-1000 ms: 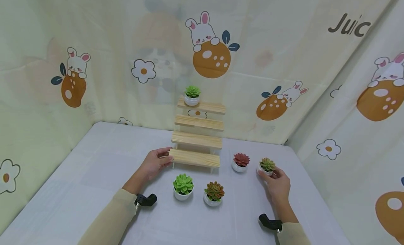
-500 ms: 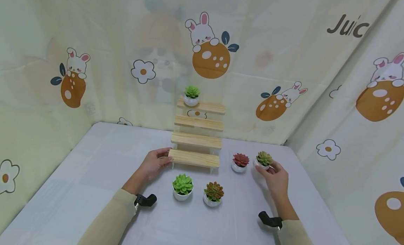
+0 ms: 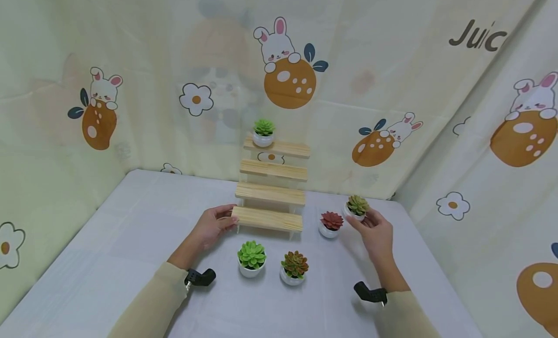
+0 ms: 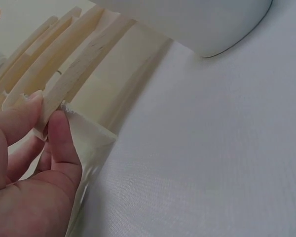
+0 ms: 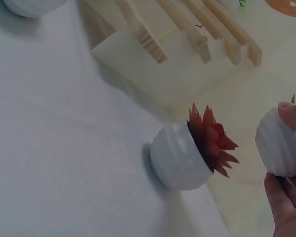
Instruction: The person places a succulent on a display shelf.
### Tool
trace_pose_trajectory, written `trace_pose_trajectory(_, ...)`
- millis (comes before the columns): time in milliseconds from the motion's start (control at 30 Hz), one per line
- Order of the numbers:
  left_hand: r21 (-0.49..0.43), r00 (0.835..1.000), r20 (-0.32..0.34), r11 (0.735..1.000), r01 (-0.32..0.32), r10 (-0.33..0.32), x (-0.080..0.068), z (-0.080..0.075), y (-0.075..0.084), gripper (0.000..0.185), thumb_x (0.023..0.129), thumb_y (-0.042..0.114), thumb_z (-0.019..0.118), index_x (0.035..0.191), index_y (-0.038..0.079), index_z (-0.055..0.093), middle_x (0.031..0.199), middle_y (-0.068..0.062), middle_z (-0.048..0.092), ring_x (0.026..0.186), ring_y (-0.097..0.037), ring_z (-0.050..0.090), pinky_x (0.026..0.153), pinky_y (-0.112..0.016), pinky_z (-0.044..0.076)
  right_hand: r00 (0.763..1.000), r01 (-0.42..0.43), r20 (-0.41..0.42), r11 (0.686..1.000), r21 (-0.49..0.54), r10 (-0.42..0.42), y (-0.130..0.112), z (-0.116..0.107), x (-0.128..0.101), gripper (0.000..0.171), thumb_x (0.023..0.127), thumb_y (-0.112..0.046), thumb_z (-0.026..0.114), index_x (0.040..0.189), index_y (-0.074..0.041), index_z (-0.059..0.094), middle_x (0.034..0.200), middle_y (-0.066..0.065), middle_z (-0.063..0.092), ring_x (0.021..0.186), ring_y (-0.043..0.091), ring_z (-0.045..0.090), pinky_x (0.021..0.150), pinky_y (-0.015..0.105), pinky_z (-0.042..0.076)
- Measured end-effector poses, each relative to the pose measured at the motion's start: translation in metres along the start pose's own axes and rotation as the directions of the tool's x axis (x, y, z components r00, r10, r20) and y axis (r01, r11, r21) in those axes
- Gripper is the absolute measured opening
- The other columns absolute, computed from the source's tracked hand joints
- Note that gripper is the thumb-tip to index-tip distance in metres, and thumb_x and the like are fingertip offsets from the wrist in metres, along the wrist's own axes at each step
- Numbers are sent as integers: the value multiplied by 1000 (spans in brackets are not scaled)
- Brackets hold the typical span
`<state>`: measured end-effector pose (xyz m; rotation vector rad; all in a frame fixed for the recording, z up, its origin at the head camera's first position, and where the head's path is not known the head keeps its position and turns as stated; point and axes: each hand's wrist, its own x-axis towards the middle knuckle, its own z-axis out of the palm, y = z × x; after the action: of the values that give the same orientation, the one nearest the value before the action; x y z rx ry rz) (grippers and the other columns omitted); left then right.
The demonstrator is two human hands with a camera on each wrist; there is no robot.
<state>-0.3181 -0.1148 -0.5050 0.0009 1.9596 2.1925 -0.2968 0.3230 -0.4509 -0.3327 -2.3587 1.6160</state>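
A four-step wooden stand point(image 3: 272, 192) rises at the back of the table, with a green succulent pot point(image 3: 263, 132) on its top step. My left hand point(image 3: 213, 224) grips the left end of the lowest step point(image 4: 64, 86) between thumb and fingers. My right hand point(image 3: 372, 229) holds an olive-green succulent in a white pot point(image 3: 356, 207) lifted off the table, right of a red succulent pot point(image 3: 331, 224). In the right wrist view the held pot point(image 5: 282, 143) hangs beside the red succulent point(image 5: 187, 153).
Two more pots stand in front of the stand: a bright green succulent point(image 3: 251, 258) and a red-green one point(image 3: 294, 268). Patterned curtains point(image 3: 392, 86) close in the back and both sides. The grey tablecloth point(image 3: 109, 251) is bare on the left.
My right hand has lifted the olive-green succulent pot off the table and carried it up and to the left. The left hand has stayed on the lowest step.
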Motion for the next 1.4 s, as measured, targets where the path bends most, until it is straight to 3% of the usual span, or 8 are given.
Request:
trace_pose_trajectory(367,-12,1000,1,1000,-6,6,-4,1,2,55,98,-2,64,149,-5,46,121,-14,61,92,-9,65,81,-19,59,989,110,93,993,43,-113,-36,19,8,75,81,-43,85,144,-11,58,140,11,63,112,8,64,89,8,53)
trace_pose_trajectory(833,-8,1000,-11,1000,-1,1,-2,2,1,56,97,-1,65,150,-4,46,123,-16,60,92,-8,65,82,-19,60,967,184,172,982,32,-187,-78,45,14,70,82,-46,85,138,-11,62,130,12,67,108,15,63,85,8,54)
trace_pose_trajectory(1000,-16,1000,-7,1000,-5,5,-2,1,2,56,97,-1,65,149,-6,46,123,-17,61,90,-8,65,81,-18,59,955,225,195,974,12,-223,-89,52,20,68,82,-48,83,136,-12,63,128,13,68,106,19,62,84,9,54)
trace_pose_trajectory(1400,-15,1000,-6,1000,2,-2,-2,1,3,55,97,-2,65,149,-6,46,121,-15,62,89,-8,66,80,-19,59,919,296,245,951,90,-309,-117,68,34,64,83,-39,85,138,-14,64,128,11,69,105,18,65,86,12,56)
